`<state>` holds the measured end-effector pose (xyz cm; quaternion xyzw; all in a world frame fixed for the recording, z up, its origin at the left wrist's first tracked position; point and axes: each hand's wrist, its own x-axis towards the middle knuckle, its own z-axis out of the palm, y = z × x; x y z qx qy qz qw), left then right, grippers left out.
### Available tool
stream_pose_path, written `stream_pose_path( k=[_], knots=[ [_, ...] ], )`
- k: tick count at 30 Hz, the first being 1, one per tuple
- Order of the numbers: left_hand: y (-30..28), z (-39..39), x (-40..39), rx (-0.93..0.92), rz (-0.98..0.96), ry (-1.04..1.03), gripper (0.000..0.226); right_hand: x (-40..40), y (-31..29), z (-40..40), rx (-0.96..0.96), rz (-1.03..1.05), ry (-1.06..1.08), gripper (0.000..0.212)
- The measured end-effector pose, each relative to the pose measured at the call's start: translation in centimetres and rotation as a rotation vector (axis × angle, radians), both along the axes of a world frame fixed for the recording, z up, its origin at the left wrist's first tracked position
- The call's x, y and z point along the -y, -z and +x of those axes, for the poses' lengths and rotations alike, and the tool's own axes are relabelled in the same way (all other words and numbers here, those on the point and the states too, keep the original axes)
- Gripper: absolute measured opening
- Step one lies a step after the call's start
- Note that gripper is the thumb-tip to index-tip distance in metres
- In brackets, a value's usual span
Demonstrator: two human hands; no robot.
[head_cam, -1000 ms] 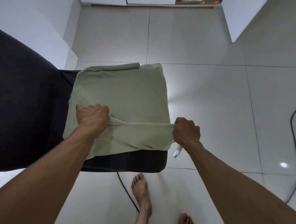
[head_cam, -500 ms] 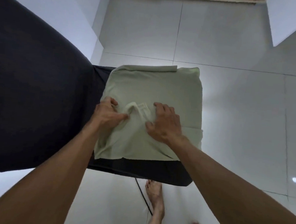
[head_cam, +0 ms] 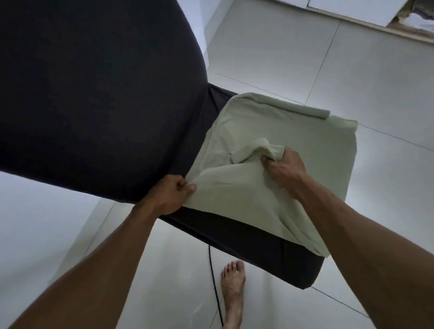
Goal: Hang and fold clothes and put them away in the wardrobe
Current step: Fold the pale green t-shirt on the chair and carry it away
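Note:
A pale green garment [head_cam: 301,144] lies spread over the corner of a dark-covered bed [head_cam: 89,80]. My left hand [head_cam: 171,194] pinches the garment's near left edge at the bed's side. My right hand [head_cam: 284,168] grips a bunched fold in the garment's middle and lifts it slightly. The garment's near right part hangs over the bed's edge. At the top right, the wardrobe [head_cam: 347,7] stands with white doors and an open compartment holding a white folded item [head_cam: 420,24].
A black cable [head_cam: 213,286] runs across the pale tiled floor [head_cam: 368,84] under the bed corner. My bare foot [head_cam: 232,287] stands beside the cable. A white wall lies at the left.
My left hand moved from the garment's middle to its near left edge. My right hand now grips a raised fold instead of pressing flat. The view swung left and tilted.

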<state>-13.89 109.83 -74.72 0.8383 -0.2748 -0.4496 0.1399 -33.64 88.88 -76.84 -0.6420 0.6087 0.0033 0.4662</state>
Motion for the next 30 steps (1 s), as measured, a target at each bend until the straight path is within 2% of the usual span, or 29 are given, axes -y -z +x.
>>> stream_pose_path(
  k=[3,5,9,10,11,13,14,19,23,27,30],
  knots=[
    [0.8,-0.7,-0.9,0.069,0.080,0.119,0.035,0.2,1.0,0.1,-0.023,-0.001,-0.034,0.047],
    [1.2,-1.1,-1.0,0.157,0.097,0.099,0.034,0.3,1.4,0.1,-0.018,-0.018,-0.026,0.050],
    [1.0,-2.2,-0.3,0.283,0.103,-0.132,0.024,0.4,1.7,-0.3,-0.018,-0.046,-0.011,0.052],
    [1.1,-2.7,-0.3,0.306,0.112,-0.173,0.026,0.4,1.5,-0.4,-0.026,-0.039,-0.019,0.055],
    [1.4,-3.2,-0.6,0.319,0.131,-0.229,0.039,0.4,1.4,-0.5,-0.035,-0.030,-0.039,0.059],
    [1.7,-4.2,-1.2,0.290,0.170,-0.373,0.065,0.2,0.5,-0.9,-0.052,0.010,-0.090,0.065],
    [2.0,-4.6,-1.4,0.261,0.183,-0.440,0.071,0.2,-0.1,-1.2,-0.041,0.043,-0.111,0.067],
    [1.7,-5.8,-0.7,0.103,0.139,-0.777,0.067,0.2,-2.0,-3.2,-0.025,0.215,-0.201,0.067],
    [1.9,-5.7,-0.4,0.087,0.123,-0.882,0.059,0.4,-3.0,-4.9,-0.182,0.257,-0.480,0.066],
    [2.4,-5.1,-0.6,0.134,0.146,-0.813,0.064,1.1,-3.2,-7.9,-0.442,0.209,-0.816,0.053],
    [2.8,-5.2,-0.4,0.197,0.203,-0.744,0.065,1.9,-2.9,-11.2,-0.488,0.181,-0.907,0.036]
  ],
)
